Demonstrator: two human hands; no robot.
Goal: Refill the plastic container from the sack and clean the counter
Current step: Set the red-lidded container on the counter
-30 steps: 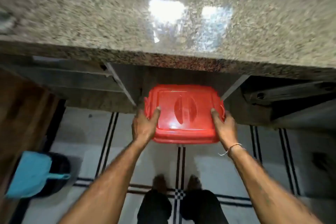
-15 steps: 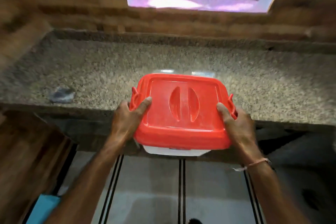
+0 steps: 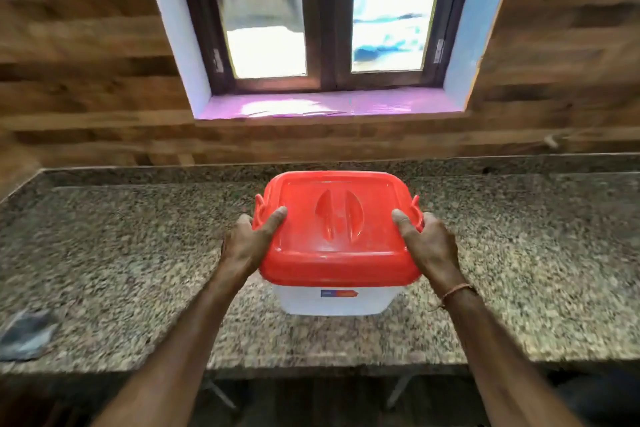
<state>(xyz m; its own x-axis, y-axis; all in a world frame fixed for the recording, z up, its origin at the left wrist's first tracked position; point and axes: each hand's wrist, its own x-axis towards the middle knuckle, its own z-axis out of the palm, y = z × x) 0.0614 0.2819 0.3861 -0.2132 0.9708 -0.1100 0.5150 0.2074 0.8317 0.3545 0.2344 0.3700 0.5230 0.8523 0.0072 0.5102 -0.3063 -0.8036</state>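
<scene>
A white plastic container (image 3: 334, 302) with a red lid (image 3: 337, 229) is over the middle of the speckled granite counter (image 3: 138, 253). My left hand (image 3: 247, 243) grips its left side, thumb on the lid. My right hand (image 3: 431, 246) grips the right side the same way, a thread band on that wrist. Whether the container's base touches the counter I cannot tell. No sack is in view.
A grey cloth (image 3: 26, 336) lies near the counter's front left edge. A wood-panelled wall (image 3: 86, 80) and a window (image 3: 322, 17) with a pink sill stand behind the counter. Dark open space lies under the counter front.
Both hands have lifted the container from below the counter, up past its front edge and forward over the countertop. The view has tilted up to show the window.
</scene>
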